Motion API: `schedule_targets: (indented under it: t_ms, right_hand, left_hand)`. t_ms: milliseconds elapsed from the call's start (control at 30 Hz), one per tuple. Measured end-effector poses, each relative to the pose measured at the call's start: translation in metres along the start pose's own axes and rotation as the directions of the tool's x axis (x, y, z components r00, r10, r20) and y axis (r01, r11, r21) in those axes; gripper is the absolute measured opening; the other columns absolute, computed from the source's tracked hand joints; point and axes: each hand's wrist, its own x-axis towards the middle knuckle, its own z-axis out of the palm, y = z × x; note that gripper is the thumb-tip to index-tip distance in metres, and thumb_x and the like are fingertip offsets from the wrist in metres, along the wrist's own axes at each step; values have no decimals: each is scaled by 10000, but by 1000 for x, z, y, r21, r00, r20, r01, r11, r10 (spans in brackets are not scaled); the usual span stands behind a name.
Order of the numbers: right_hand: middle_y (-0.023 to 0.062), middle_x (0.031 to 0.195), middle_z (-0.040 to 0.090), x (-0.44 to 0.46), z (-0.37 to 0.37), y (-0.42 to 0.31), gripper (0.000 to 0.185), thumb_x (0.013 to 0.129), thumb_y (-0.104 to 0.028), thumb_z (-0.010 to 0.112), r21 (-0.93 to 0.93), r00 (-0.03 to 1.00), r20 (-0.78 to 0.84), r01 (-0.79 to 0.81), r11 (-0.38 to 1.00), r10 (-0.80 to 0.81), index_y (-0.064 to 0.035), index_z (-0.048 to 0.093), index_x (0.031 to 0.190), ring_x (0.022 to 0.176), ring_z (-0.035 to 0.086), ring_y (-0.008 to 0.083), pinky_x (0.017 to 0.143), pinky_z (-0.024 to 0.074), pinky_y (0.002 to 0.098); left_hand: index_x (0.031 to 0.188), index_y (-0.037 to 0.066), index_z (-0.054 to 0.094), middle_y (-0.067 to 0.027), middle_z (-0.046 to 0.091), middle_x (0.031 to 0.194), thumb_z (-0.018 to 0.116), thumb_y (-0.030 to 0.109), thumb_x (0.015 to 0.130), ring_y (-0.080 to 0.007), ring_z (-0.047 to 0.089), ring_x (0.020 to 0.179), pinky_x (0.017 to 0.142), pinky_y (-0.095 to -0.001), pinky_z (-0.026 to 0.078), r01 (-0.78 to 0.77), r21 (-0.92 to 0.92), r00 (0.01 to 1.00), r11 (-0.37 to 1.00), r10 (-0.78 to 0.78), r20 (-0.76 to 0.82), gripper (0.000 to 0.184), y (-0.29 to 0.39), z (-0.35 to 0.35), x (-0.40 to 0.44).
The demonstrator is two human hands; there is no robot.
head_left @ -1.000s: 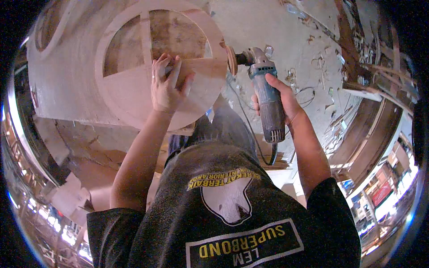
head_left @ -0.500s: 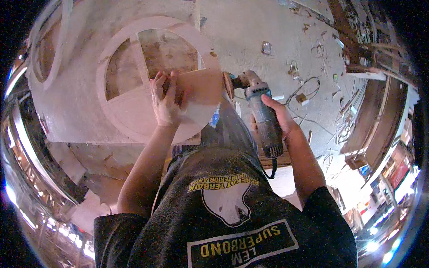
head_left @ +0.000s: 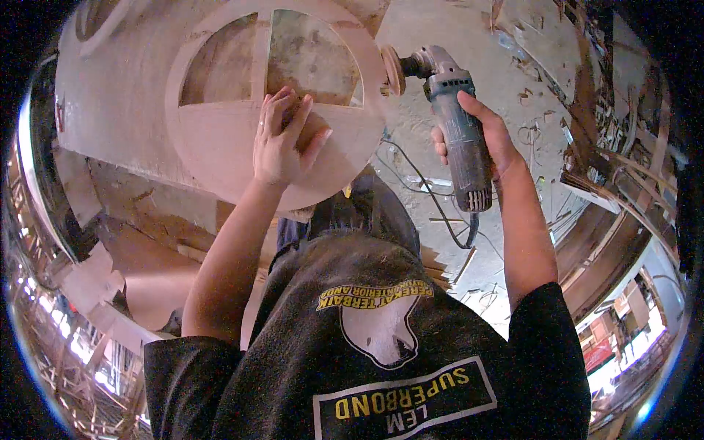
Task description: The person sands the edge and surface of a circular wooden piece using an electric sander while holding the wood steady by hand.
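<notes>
One round panel [head_left: 220, 143] lies beneath the spread left hand [head_left: 283, 147]; right hand [head_left: 490, 130] clasps the grinder [head_left: 463, 147]

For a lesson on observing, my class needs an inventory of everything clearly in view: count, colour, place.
Round wooden panel with two openings: one, pale brown, upper centre
Larger board: one, pale, upper left
Angle grinder: one, blue-grey, right of panel
Sanding disc: one, brownish, on grinder's head
Power cord: one, black, below grinder
Wood scraps: many, brown, right side
T-shirt: one, black, printed, lower centre
Trousers: one pair, dark, centre
Left hand: one, bare, on panel
Right hand: one, bare, gripping grinder
</notes>
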Motion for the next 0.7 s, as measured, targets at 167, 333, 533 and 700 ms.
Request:
schedule_targets:
  t_ms: [167,333,533,700]
  right_hand:
    - [124,870,707,1,-9,14,669,934,-622,686,54,997,35,-76,996,74,-44,589,1256,665,711,221,609,607,361]
    - [124,877,708,-1,-9,25,689,932,-626,688,118,995,29,-96,988,93,-39,582,1276,681,713,223,611,606,363]
    - [129,882,713,-1,-8,39,715,927,-631,692,191,998,18,-60,980,58,-33,583,1305,691,719,228,638,613,373]
    - [131,869,736,-4,-5,52,619,928,-617,692,224,1000,-22,13,974,-8,-20,663,1092,701,743,246,620,622,368]
  left_hand:
    - [1386,85,667,-177,591,1353,872,302,817,-432,545,1346,1160,-607,413,-17,-18,1000,1000,17,-21,643,-3,2,2]
    - [1412,103,660,-183,622,1355,875,271,809,-445,557,1330,1160,-593,413,-17,-7,1000,1000,17,-10,662,-6,4,9]
    - [1428,108,647,-183,619,1358,874,269,819,-443,562,1320,1168,-599,405,-39,-13,999,999,39,-12,670,-13,17,21]
    - [1424,94,648,-191,611,1370,883,284,819,-439,552,1332,1170,-597,404,-55,-4,998,998,55,-26,676,-15,26,30]
